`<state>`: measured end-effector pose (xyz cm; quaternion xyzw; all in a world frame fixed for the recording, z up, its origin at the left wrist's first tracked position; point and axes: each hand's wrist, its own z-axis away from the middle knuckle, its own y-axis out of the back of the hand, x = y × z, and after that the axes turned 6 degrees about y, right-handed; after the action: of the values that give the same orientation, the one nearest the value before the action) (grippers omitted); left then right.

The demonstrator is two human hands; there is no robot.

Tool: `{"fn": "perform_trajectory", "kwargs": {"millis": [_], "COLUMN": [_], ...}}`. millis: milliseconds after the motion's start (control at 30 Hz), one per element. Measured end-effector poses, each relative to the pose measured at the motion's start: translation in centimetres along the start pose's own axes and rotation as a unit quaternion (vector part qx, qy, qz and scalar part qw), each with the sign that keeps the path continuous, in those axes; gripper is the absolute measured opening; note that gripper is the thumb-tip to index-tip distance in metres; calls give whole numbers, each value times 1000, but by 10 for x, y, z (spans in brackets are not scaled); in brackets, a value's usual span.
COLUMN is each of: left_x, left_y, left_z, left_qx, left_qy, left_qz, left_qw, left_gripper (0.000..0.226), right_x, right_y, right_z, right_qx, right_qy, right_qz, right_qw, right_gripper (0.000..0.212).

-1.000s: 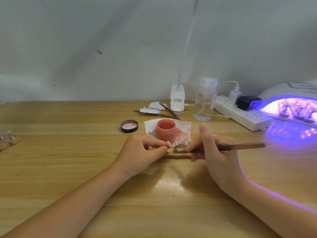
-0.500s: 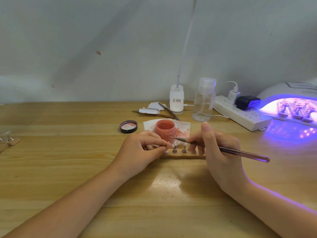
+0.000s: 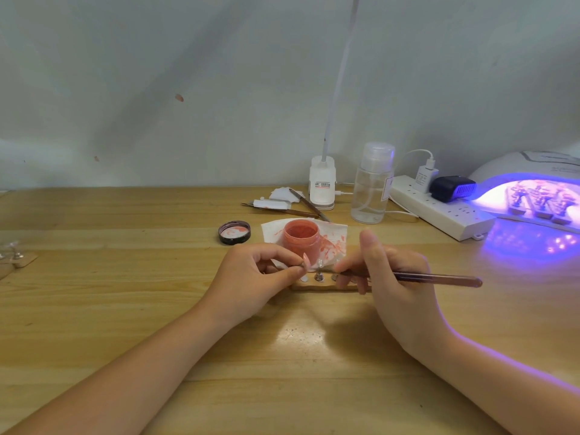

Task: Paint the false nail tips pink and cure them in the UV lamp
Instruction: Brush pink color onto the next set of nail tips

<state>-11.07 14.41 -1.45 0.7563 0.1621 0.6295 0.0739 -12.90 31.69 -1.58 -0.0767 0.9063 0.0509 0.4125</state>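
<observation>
My left hand (image 3: 260, 274) pinches a small stand with a pale pink false nail tip (image 3: 306, 259) on top, lifted just above a wooden holder strip (image 3: 317, 287). Another nail tip on a metal stand (image 3: 319, 271) sits in the strip. My right hand (image 3: 389, 277) grips a thin brush (image 3: 439, 278), its handle pointing right and its tip hidden behind my fingers. An open jar of pink paint (image 3: 302, 238) stands on a stained tissue (image 3: 332, 243) just behind the strip. The lit UV lamp (image 3: 539, 189) at far right holds several strips of tips.
The jar's black lid (image 3: 234, 232) lies left of the tissue. Behind it lie spare brushes (image 3: 301, 206), a white lamp base (image 3: 322, 186), a clear pump bottle (image 3: 372, 186) and a power strip (image 3: 439, 211). More stands (image 3: 15, 255) lie at the far left edge.
My right hand swung the brush from the nail tips up toward the jar and back down level. My left hand raised the held nail tip slightly.
</observation>
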Motion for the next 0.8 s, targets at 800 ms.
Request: {"fn": "perform_trajectory", "kwargs": {"millis": [800], "left_x": [3], "left_y": [-1], "left_z": [0], "left_qx": [-5], "left_qy": [-10], "left_qz": [-4], "left_qw": [1000], "left_gripper": [16], "right_x": [-2], "right_y": [-2], "right_z": [-2], "right_qx": [50], "right_qy": [-15], "right_qz": [-15], "right_qw": [999], "right_gripper": [49]}}
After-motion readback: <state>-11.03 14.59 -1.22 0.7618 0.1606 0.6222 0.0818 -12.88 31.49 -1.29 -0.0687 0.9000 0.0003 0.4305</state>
